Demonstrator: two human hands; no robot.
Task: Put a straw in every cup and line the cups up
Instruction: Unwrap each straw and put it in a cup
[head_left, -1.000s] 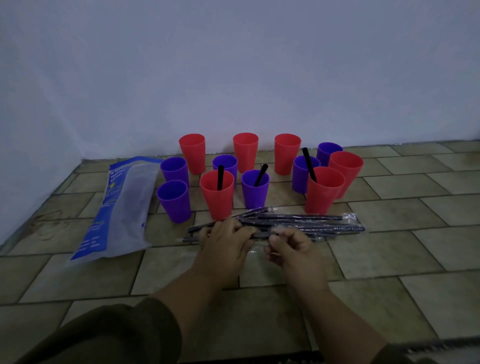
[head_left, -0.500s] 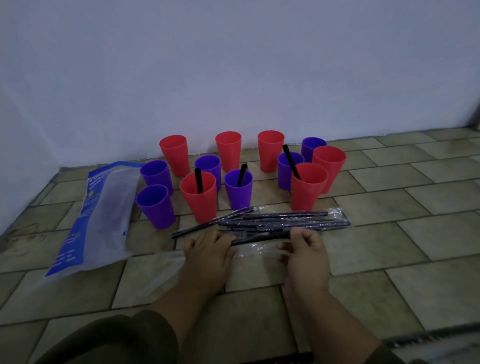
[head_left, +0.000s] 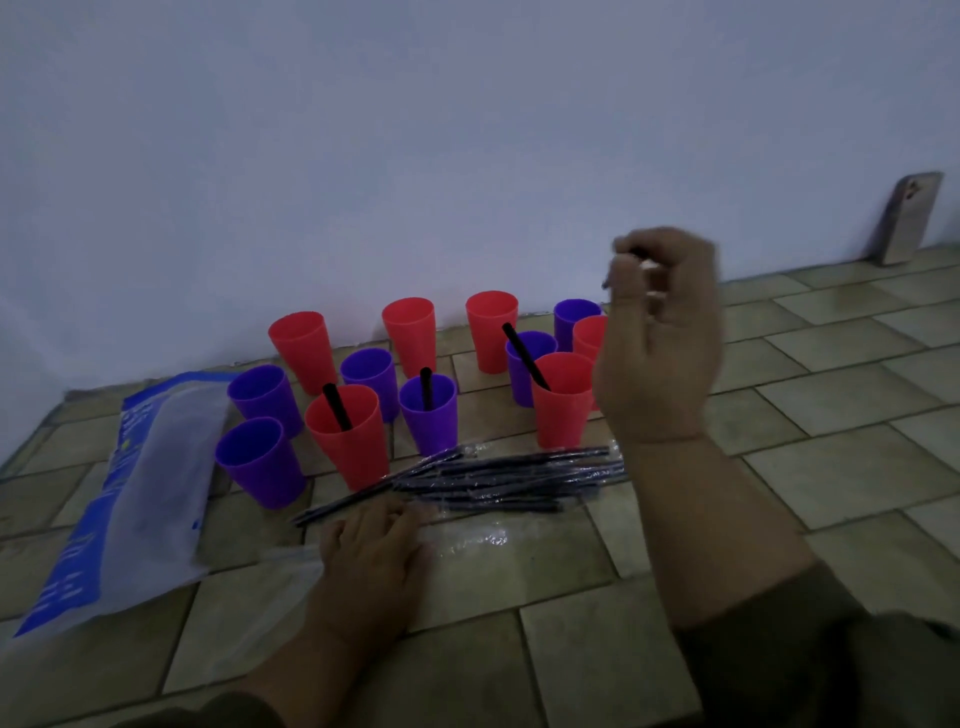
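Several red and purple cups stand on the tiled floor by the wall. Three hold a black straw: a front red cup (head_left: 347, 435), a purple cup (head_left: 429, 413) and a right red cup (head_left: 561, 397). A pile of wrapped black straws (head_left: 498, 478) lies in front of them. My left hand (head_left: 375, 556) rests flat on clear wrapping (head_left: 467, 538) beside the pile. My right hand (head_left: 660, 332) is raised over the right-hand cups, fingers curled round a black straw (head_left: 618, 267), mostly hidden in the fist. A red cup (head_left: 589, 335) is half hidden behind that hand.
A blue and clear plastic bag (head_left: 140, 493) lies on the floor at the left. A phone (head_left: 906, 218) leans against the white wall at the far right. Bare tiles stretch to the right of the cups.
My right hand has lifted from the straw pile with a straw, up over the right-hand cups. My left hand stays down by the pile. The camera has turned right.
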